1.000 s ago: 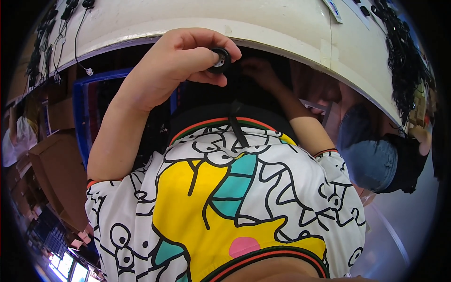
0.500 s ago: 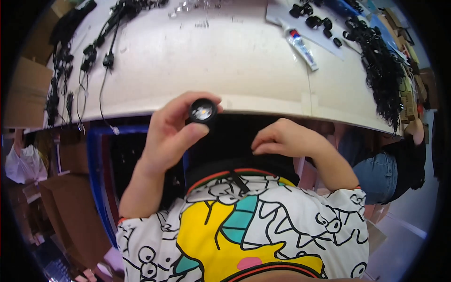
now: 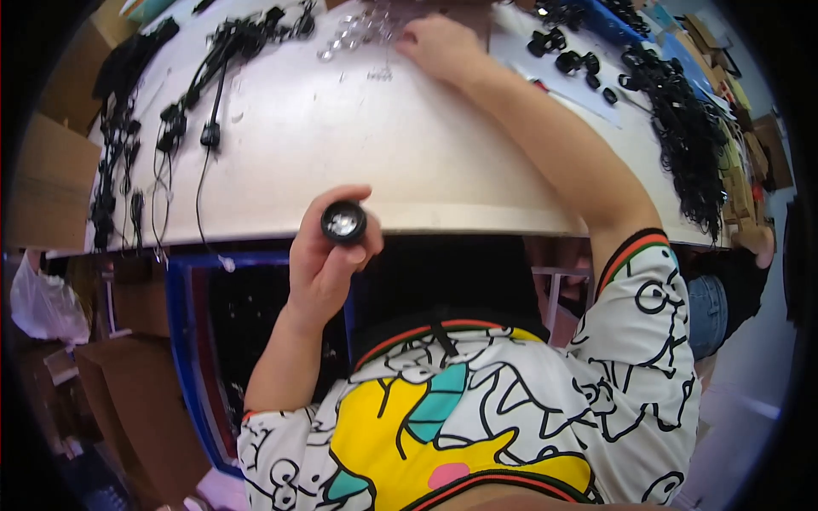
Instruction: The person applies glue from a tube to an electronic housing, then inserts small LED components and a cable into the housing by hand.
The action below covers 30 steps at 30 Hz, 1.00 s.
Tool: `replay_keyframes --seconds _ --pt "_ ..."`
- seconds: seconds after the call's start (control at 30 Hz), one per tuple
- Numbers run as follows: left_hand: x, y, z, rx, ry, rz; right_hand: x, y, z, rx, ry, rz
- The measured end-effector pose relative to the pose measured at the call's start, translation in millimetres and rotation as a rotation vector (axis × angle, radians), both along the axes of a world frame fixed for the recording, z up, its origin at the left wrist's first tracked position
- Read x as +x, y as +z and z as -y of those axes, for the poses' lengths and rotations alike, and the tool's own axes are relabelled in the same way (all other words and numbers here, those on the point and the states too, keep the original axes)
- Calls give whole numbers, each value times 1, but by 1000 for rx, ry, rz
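My left hand (image 3: pixel 317 271) grips a short black cylinder (image 3: pixel 344 223), which looks like a small lamp housing, just over the table's near edge. Its round end faces up, and a shiny silvery inside shows in the black rim. Stretched across to the far side of the table, my right hand (image 3: pixel 439 47) has its fingers bent and drawn together, beside a cluster of small clear round pieces (image 3: pixel 356 34) that look like lenses. Whether a piece is between those fingertips is too small to make out.
Black cables with plugs (image 3: pixel 210 134) lie along the left of the white table (image 3: pixel 290 162). Small black round parts (image 3: pixel 579 64) and a heap of black cords (image 3: pixel 682 128) are on the right. Cardboard boxes (image 3: pixel 136 409) stand lower left; another person (image 3: pixel 724 298) is at far right.
My right hand has moved from near my waist to the far side of the table, its forearm now mostly covering the white tube. The left hand still holds the black cylinder, slightly lower and further left.
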<state>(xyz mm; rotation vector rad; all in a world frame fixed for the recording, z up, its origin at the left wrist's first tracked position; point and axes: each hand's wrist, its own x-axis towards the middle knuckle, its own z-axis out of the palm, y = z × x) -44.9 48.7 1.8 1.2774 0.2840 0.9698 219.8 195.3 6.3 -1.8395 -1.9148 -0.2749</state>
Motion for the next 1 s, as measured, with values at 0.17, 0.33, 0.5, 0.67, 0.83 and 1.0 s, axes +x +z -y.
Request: replay_keyframes --seconds 0.17,0.33,0.5,0.67,0.83,1.0 --pt "0 -8 0 -33 -24 12 -20 42 27 -251 -80 -26" --pt "11 -11 8 -115 -42 70 -24 61 78 -327 162 -473" --pt "19 -23 17 -129 -125 -92 -45 74 167 -325 730 -597" --pt "45 -18 32 -105 -43 -133 -38 65 201 -269 747 -500" --pt "61 -17 33 -80 -55 -169 -24 63 215 -263 665 -575" --pt "72 -14 39 51 6 -317 -16 63 228 -358 580 -784"
